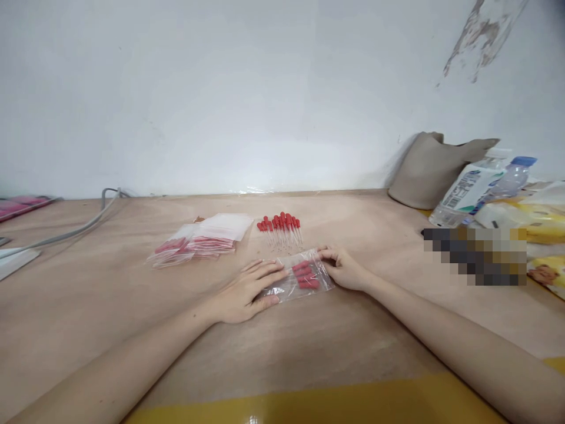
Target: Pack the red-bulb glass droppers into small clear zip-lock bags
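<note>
- so the clear bag (288, 288) is flat on the table (265, 359) between both hands, red bulbs (309, 284) inside; looks light, floppy, probably slick; I'd hold the flat edges and not squash the bulbs
- left hand (241, 297) has its fingers spread over the left end; right hand (346, 269) looks like it's pinching the upper right edge
- loose red-topped droppers (281, 227) sit just beyond, closest clutter; bag pile (212, 242) off left; bottles (470, 188) well apart, far right
</note>
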A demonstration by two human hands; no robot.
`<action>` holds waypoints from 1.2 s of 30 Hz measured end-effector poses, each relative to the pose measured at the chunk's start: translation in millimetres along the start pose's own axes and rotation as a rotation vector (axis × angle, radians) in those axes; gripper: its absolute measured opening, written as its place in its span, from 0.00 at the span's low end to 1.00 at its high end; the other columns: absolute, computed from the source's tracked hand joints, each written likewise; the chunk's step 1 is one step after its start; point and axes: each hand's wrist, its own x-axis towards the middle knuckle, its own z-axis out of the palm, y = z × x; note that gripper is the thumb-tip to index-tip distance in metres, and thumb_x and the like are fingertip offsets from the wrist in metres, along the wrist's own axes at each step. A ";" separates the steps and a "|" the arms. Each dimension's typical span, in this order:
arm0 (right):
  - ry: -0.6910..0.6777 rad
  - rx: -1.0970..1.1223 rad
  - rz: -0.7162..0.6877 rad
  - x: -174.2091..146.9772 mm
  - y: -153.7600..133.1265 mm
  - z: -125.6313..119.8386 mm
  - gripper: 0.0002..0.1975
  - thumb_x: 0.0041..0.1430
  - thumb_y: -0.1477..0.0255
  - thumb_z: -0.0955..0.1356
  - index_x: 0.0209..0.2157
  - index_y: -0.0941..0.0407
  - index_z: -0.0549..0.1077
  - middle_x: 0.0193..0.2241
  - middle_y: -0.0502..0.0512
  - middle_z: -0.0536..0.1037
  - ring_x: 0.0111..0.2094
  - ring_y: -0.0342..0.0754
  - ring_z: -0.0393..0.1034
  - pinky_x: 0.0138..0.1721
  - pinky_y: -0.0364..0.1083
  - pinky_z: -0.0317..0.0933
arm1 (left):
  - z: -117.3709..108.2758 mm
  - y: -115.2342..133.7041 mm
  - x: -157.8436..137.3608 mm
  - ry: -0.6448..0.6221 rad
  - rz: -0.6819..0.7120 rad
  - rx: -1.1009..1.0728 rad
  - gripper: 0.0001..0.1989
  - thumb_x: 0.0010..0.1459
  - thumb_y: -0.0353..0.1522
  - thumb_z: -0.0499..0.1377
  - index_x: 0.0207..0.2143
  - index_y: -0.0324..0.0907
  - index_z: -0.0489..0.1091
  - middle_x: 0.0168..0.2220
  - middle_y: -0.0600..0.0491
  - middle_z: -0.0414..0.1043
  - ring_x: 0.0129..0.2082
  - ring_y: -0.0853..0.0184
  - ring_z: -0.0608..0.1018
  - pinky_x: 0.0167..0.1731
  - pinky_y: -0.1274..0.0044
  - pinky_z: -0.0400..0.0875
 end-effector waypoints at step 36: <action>0.516 0.262 0.490 132.6 3.7 13.6 0.06 0.48 0.69 0.65 0.28 0.58 0.67 0.24 0.52 0.75 0.21 0.39 0.66 0.22 0.39 0.59 | -0.2 1.7 -1.8 -0.001 -0.005 -0.006 0.26 0.63 0.41 0.47 0.61 0.47 0.47 0.60 0.49 0.52 0.60 0.60 0.55 0.58 0.63 0.49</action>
